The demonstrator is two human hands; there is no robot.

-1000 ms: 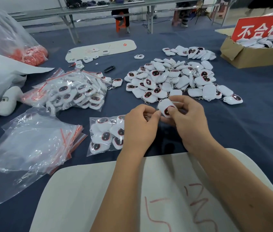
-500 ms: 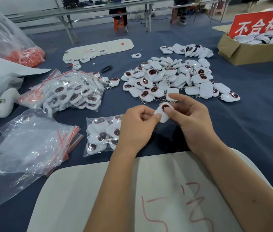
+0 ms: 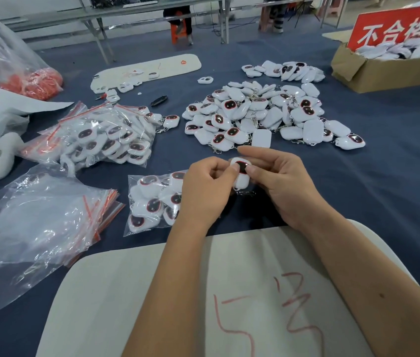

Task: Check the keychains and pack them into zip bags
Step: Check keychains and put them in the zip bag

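Note:
A white keychain (image 3: 241, 176) with a dark oval face is held upright between both hands over the blue table. My left hand (image 3: 206, 191) pinches its left edge, and my right hand (image 3: 278, 181) grips it from the right with the thumb on its face. Its metal chain hangs below. Under my left hand lies a small zip bag (image 3: 152, 202) holding several keychains. A big loose pile of keychains (image 3: 260, 117) spreads just beyond my hands. A stack of empty zip bags (image 3: 41, 222) lies at the left.
Filled zip bags (image 3: 100, 135) lie at the left centre. A cardboard box (image 3: 384, 70) with a red sign holds more keychains at the far right. A white board (image 3: 203, 300) with red marks sits under my forearms. A large plastic sack (image 3: 0, 63) stands far left.
The keychain has turned from tilted to upright between my fingers, its dark face now toward me. Both hands stay at the same spot on the table.

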